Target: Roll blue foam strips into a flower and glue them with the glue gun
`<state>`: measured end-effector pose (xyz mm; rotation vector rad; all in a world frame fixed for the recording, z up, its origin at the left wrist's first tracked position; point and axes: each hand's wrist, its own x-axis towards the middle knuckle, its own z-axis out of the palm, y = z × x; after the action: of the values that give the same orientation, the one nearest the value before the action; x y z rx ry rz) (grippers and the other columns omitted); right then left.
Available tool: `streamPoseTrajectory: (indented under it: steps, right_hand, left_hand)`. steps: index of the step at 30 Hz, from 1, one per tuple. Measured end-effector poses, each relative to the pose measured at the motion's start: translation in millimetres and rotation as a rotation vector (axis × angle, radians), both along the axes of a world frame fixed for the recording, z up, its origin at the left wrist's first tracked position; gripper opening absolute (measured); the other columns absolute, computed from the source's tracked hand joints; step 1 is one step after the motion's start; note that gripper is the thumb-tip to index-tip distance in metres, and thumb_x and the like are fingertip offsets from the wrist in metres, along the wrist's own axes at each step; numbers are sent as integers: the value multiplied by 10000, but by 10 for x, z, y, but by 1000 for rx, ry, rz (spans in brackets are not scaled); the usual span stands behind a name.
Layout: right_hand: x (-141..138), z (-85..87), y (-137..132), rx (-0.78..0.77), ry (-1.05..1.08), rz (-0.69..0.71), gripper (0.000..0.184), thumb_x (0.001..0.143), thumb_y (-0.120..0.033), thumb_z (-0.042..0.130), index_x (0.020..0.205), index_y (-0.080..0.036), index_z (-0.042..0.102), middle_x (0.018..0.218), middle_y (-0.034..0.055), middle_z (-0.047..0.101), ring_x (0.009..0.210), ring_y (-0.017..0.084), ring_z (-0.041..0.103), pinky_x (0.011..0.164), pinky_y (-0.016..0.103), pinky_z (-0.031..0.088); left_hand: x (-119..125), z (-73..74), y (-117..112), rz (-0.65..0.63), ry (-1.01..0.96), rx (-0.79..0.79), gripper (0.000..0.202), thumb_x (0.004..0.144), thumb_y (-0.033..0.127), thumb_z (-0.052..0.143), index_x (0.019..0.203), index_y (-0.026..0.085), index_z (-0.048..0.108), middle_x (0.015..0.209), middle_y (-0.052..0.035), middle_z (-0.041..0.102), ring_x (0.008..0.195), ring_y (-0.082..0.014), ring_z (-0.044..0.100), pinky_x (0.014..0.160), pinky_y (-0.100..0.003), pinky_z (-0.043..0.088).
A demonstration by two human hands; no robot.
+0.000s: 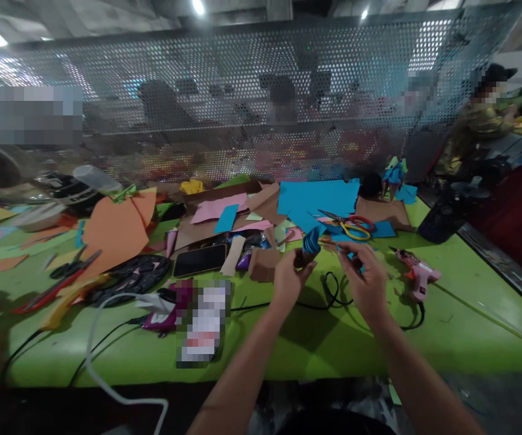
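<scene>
My left hand [292, 273] is closed on a strip of blue paper [312, 240] with ridged, pleat-like layers, held upright above the table. Close to its right, my right hand [364, 270] has its fingers pinched together by a thin brownish piece [330, 241]; what exactly they grip is too small to make out. Just beyond both hands lie scissors [354, 228] with yellow and red handles, on scraps of blue paper. A large blue sheet [319, 194] is behind them. Right of my right hand, a pink glue gun [418, 275] rests on the table.
The green table [333, 356] carries a phone [200, 261], orange paper [116, 226], brown card [264, 266], a yellow-handled glue gun [64, 305] and black cables. A perforated metal panel [225, 109] stands behind. A dark bottle [446, 208] is at right; another person [473, 130] sits beyond.
</scene>
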<state>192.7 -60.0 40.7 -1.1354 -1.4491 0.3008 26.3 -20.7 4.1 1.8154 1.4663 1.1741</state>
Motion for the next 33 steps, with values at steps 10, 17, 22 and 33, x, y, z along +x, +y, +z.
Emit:
streamPoseTrajectory:
  steps: [10, 17, 22, 33]
  right_hand:
    - [64, -103, 85, -141, 403, 102, 180, 880, -388, 627, 882, -221, 694, 839, 26, 698, 810, 196, 624, 746, 323, 468]
    - [60, -40, 64, -211, 352, 91, 303, 879, -462, 587, 730, -203, 640, 699, 10, 627, 676, 163, 551, 623, 283, 432]
    - [-31, -124, 68, -395, 318, 321, 312, 842, -489, 634, 747, -200, 707, 743, 31, 683, 700, 177, 597, 647, 294, 483]
    - [96, -159, -161, -541, 379, 639, 339, 847, -432, 652, 1127, -262, 735, 1162, 79, 723, 881, 219, 657, 810, 363, 529]
  left_hand:
    - [-3, 16, 92, 110, 658, -255, 316, 876, 409, 589, 1134, 239, 651, 1105, -89, 722, 1033, -276, 646, 901, -382, 432]
    - [-31, 36, 16, 190, 609, -68, 420, 886, 441, 576, 1241, 219, 614, 1193, -141, 658, 1139, -327, 581, 956, -449, 411]
    - [119, 295, -194, -63, 16, 155, 385, 1011, 359, 324, 1242, 245, 610, 1161, -83, 676, 1080, -206, 618, 931, -340, 469]
    - [63, 71, -278, 3, -67, 99, 177, 921, 250, 524, 805, 175, 634, 774, -38, 658, 710, -157, 595, 664, -265, 444]
